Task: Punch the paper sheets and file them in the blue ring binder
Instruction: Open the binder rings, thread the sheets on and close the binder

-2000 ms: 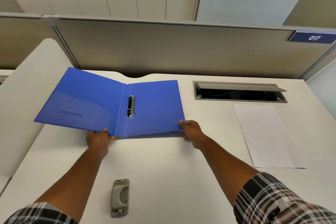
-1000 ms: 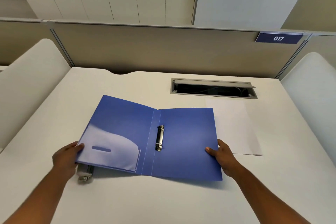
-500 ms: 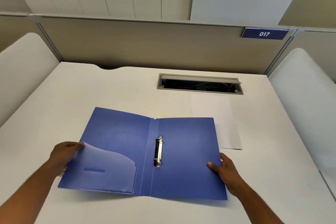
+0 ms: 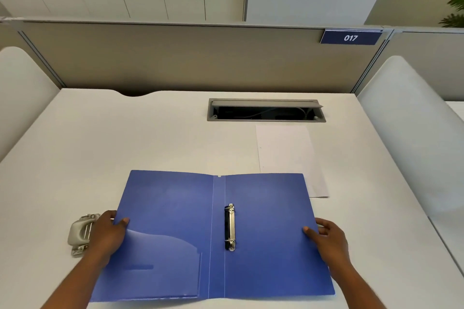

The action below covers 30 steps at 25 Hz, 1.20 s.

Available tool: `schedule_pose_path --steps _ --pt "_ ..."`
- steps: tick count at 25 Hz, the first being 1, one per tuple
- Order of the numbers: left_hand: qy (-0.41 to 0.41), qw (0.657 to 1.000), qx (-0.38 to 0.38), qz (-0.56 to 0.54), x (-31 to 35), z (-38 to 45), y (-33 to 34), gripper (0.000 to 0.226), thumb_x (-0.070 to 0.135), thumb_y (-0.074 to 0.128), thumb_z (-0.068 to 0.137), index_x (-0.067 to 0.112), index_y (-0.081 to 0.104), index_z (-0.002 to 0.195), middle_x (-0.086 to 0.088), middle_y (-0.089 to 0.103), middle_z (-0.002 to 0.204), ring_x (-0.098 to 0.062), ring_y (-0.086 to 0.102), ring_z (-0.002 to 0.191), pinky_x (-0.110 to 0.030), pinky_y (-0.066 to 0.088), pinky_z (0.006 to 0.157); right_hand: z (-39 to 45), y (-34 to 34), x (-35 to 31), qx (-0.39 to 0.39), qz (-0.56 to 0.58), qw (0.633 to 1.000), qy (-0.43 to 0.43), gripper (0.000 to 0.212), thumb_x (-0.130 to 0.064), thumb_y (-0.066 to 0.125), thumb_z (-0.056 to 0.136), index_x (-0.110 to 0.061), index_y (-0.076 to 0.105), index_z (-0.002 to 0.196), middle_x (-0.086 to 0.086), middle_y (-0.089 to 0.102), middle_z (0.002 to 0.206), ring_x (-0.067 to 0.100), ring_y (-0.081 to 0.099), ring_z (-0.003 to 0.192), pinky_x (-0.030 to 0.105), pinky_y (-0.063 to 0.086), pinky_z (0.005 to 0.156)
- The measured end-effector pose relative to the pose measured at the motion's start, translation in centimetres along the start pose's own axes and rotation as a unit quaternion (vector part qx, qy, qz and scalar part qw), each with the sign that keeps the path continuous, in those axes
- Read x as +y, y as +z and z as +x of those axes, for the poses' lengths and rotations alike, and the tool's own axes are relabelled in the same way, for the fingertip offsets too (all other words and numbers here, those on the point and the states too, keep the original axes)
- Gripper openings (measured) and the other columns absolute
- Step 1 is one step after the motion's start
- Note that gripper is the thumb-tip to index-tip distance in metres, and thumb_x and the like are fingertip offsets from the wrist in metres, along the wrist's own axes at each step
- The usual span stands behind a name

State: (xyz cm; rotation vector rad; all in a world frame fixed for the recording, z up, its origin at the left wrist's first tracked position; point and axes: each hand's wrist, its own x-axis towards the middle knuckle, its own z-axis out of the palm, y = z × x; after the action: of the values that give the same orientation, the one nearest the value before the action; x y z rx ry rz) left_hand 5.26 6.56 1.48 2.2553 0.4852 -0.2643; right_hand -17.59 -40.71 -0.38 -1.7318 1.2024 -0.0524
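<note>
The blue ring binder [image 4: 263, 221] lies open and flat on the white desk, its metal ring mechanism [image 4: 230, 227] shut near the spine. My left hand [image 4: 110, 236] grips the binder's left edge, thumb on top. My right hand [image 4: 329, 238] holds the right edge the same way. White paper sheets [image 4: 286, 150] lie behind the binder's right half, partly tucked under its far corner. A grey hole punch [image 4: 79, 233] rests on the desk just left of my left hand, partly hidden by it.
A grey cable hatch [image 4: 266, 110] stands open at the back of the desk [image 4: 125, 133]. A beige partition with a blue "017" sign [image 4: 350, 37] closes the far side. White rounded side panels flank the desk on both sides.
The open binder has been pulled from the desk's far left toward me and set flat in front. The hole punch, earlier covered by the binder's left flap, shows beside my left hand.
</note>
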Motion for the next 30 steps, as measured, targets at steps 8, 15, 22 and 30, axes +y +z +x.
schedule_pose_path --steps 8,15,22,30 --pt "0.148 0.983 0.079 0.067 -2.0 -1.9 2.0 0.052 0.006 0.070 0.085 0.000 0.049 0.133 -0.027 0.052 0.122 -0.044 0.045 0.118 -0.053 0.039 0.098 -1.7 3.0 -0.1 0.127 -0.165 0.975 -0.083 0.050 -0.026 0.075 0.088 -0.017 0.057 0.133 0.011 0.059 0.129 0.035 0.056 0.116 0.048 0.049 0.094" --pt "0.254 0.958 0.026 0.131 -2.4 -3.4 6.5 0.054 0.011 0.065 0.089 0.004 0.047 0.140 -0.022 0.030 0.154 -0.042 0.024 0.145 -0.056 0.030 0.116 -4.6 7.7 -0.6 0.100 -0.271 0.926 -0.243 0.049 0.008 0.058 0.082 -0.014 0.064 0.125 0.006 0.056 0.124 0.029 0.051 0.112 0.044 0.054 0.088" --pt "0.334 0.927 -0.098 0.137 -0.7 -7.3 11.1 0.052 0.020 0.057 0.097 0.016 0.043 0.147 -0.002 0.022 0.163 -0.024 0.018 0.151 -0.039 0.023 0.122 -6.9 13.1 -1.2 -0.026 -0.202 0.923 -0.325 0.031 -0.006 0.062 0.092 -0.015 0.068 0.121 0.000 0.059 0.115 0.014 0.059 0.102 0.024 0.052 0.092" --pt "0.430 0.862 -0.251 0.098 1.9 -11.4 13.8 0.050 0.000 0.064 0.081 0.030 0.065 0.122 0.011 0.053 0.107 -0.008 0.049 0.103 -0.021 0.043 0.093 -7.5 14.0 -1.1 -0.115 -0.093 0.928 -0.343 0.008 -0.021 0.068 0.095 -0.025 0.075 0.097 -0.010 0.065 0.094 0.007 0.065 0.087 0.017 0.053 0.075"
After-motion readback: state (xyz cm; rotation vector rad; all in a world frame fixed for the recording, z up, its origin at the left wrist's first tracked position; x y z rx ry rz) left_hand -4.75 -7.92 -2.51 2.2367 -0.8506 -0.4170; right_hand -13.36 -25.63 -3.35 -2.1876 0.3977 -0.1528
